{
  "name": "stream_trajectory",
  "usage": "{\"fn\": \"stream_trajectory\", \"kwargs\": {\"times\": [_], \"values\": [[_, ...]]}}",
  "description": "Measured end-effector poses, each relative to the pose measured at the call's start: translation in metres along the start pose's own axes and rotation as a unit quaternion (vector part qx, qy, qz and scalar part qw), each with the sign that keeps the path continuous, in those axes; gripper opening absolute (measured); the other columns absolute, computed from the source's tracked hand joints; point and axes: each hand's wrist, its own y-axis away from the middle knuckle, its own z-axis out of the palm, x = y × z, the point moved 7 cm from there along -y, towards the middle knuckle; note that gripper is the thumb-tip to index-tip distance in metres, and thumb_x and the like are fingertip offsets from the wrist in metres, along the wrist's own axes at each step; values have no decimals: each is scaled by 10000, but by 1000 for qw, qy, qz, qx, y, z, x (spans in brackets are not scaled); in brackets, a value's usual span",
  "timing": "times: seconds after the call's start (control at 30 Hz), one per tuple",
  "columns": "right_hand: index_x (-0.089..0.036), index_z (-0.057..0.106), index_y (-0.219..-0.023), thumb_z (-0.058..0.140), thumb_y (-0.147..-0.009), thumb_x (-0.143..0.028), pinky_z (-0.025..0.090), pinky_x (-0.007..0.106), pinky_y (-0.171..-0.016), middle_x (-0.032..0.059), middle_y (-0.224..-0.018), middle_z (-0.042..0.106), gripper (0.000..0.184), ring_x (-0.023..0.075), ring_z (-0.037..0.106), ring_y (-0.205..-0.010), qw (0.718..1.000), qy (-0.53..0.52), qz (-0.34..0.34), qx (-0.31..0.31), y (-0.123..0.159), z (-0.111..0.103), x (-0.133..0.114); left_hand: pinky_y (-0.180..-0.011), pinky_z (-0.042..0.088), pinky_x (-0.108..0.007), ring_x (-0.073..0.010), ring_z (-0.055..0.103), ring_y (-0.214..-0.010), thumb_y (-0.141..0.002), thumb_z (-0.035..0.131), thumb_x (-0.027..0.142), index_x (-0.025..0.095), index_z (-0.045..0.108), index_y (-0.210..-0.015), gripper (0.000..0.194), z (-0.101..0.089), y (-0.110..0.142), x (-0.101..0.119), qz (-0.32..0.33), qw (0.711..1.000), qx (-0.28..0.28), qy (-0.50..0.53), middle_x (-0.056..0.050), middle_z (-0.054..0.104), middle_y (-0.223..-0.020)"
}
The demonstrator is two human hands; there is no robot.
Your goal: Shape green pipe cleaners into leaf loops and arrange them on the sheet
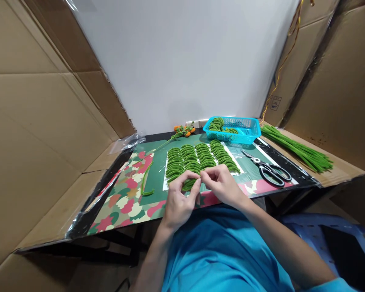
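Observation:
My left hand (180, 202) and my right hand (224, 185) meet at the fingertips over the near edge of a white sheet (164, 184). Both are closed in a pinch, and whatever lies between the fingertips is too small and hidden to make out. Rows of curved, fuzzy green pieces (189, 156), which look like bent pipe cleaners, cover the sheet in several columns. Some of these pieces show just behind and below my fingers. Left of the sheet lies a longer bent green pipe cleaner (144, 178), curled at its near end.
Black-handled scissors (269, 168) lie right of the sheet. Behind them, a blue basket (246, 140) holds more green pieces. A bundle of straight green stems (298, 148) rests at far right. Orange flowers (185, 130) lie at the back. Cardboard walls (48, 121) flank the table.

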Motion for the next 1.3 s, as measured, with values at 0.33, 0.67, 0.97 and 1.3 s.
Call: {"fn": "stream_trajectory", "kwargs": {"times": [0.33,0.67,0.97,1.3], "values": [[-206,624,-898,544,-1075,-502,350,258,-530,-34,-662,521,354,123,457,-559,996,70,-44,-17,10,-24,-5,-614,483,-253,-159,623,-616,-992,671,320,210,706,-924,133,1,0,11,21,995,11,-96,-12,674,-749],[-188,701,-952,426,-1137,-316,478,304,-680,113,-954,753,356,200,671,-805,898,335,-283,-33,16,-14,-16,-444,365,-211,-81,480,-403,-956,714,490,194,644,-912,308,10,-4,-10,-88,989,-91,78,41,585,-658],[-208,534,-580,721,-832,-752,154,226,-317,-44,-436,500,628,86,383,-301,945,-196,196,-175,0,2,30,-733,449,-297,-203,610,-763,-1048,500,219,214,704,-927,237,11,-5,16,219,921,-137,-293,-57,671,-837],[-198,711,-1027,537,-1105,-339,498,298,-730,113,-1015,765,237,199,689,-862,922,287,-259,26,20,-25,-21,-516,380,-222,-108,483,-504,-1009,658,473,200,612,-906,295,4,-12,-10,-73,990,-116,43,55,537,-634]]}}
